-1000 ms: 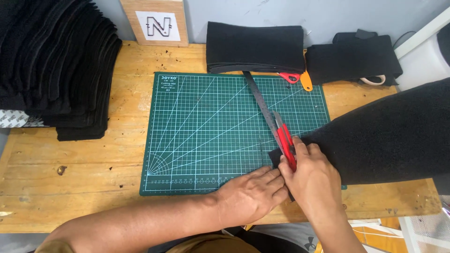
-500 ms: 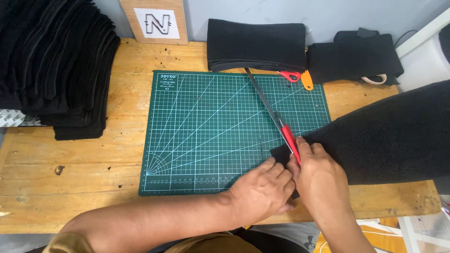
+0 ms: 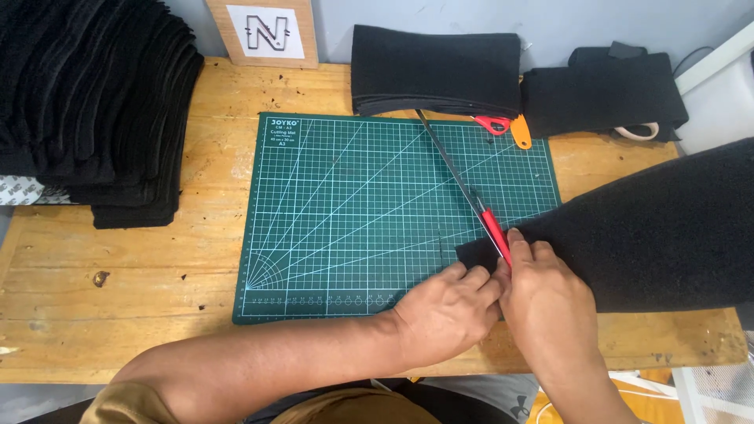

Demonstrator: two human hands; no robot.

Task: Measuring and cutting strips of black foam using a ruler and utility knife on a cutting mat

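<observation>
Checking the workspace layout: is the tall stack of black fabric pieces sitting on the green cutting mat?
No, the stack of black fabric pieces sits on the wooden table, left of the green cutting mat.
</observation>
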